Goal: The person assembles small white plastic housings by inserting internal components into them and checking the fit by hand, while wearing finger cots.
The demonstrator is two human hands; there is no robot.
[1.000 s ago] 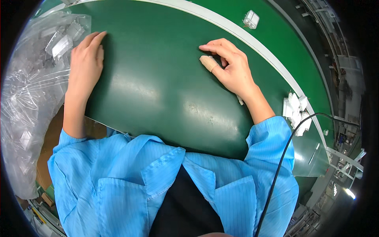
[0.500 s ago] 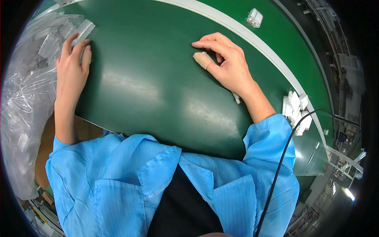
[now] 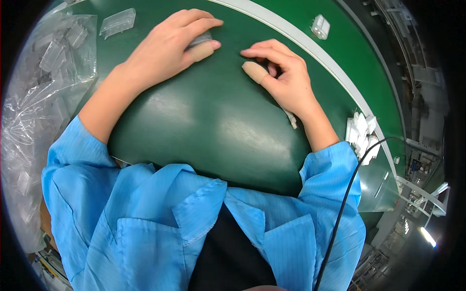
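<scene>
My left hand (image 3: 170,46) is over the far middle of the green table, thumb and fingers closed on a clear plastic cover (image 3: 206,37); most of the cover is hidden by the hand. To its right is my right hand (image 3: 286,77), fingers curled in toward the thumb. A crumpled whitish strip, perhaps cloth (image 3: 291,119), pokes out below that palm near the wrist; what the curled fingers hold is hidden. Both thumbs wear beige finger cots. Another clear plastic cover (image 3: 118,23) lies on the table beside the bag at the far left.
A large clear plastic bag (image 3: 36,116) with several clear pieces fills the left side. White parts (image 3: 361,136) are heaped at the right by a pale rail (image 3: 330,77). Beyond the rail, a white-and-clear block (image 3: 320,27) sits on a green surface. A black cable (image 3: 342,213) crosses my right sleeve.
My left hand has moved right from the bag to the table's far middle, carrying a clear plastic cover. Another cover now lies outside the bag. My right hand has barely shifted.
</scene>
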